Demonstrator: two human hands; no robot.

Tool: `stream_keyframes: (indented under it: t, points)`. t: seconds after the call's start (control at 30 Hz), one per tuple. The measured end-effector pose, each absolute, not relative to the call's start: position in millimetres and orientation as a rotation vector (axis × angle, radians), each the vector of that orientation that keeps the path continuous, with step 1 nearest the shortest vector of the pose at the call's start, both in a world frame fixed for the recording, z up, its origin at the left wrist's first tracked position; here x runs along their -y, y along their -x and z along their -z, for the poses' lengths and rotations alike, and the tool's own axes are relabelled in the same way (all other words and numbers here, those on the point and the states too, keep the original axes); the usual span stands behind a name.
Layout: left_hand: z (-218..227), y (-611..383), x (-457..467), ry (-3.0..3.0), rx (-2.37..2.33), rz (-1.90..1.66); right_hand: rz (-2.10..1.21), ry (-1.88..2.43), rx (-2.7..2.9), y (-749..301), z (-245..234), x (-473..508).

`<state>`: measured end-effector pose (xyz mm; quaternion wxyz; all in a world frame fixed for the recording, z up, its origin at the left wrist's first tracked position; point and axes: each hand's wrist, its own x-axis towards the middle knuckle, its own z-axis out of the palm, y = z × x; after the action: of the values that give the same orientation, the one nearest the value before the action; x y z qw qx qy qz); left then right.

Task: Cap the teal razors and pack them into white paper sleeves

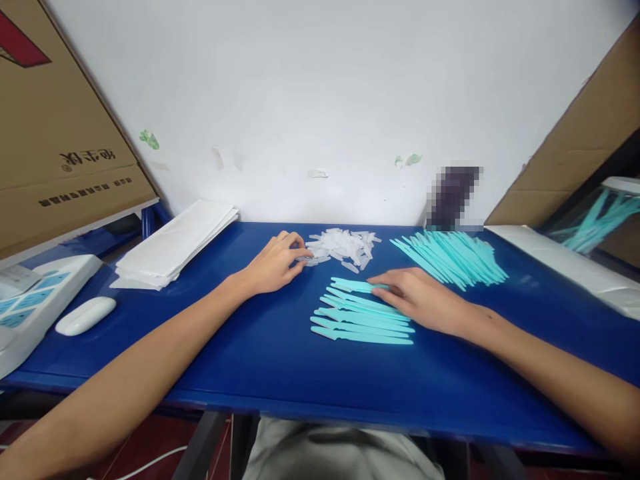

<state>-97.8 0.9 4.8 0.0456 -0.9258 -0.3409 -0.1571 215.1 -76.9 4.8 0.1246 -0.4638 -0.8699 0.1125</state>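
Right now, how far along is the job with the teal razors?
Done: several teal razors lie in a neat row. In hand: the left hand touches the clear caps; the right hand rests on the row's far end. Left: the loose teal heap behind.

On the counter [260,347], caps [345,245] are piled behind the razor row [360,313] — loose razors [450,259] right, paper stack [175,243] left.

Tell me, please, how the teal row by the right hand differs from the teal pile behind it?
The row lies in neat parallel lines; the pile is loosely fanned and overlapping. The row holds few sticks, the pile many. The right hand touches the row, not the pile. Both are teal sticks on the table.
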Motion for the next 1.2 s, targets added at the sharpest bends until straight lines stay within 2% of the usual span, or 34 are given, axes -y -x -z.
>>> stream_keyframes:
  t: [0.5,1.2]
  points:
    - [-10,96,3,2.869,0.997,0.338,-0.45,1.368,2.408,-218,-2,73]
    - [-10,86,13,3.037,0.87,0.46,-0.299,1.377,2.096,-215,-1,73]
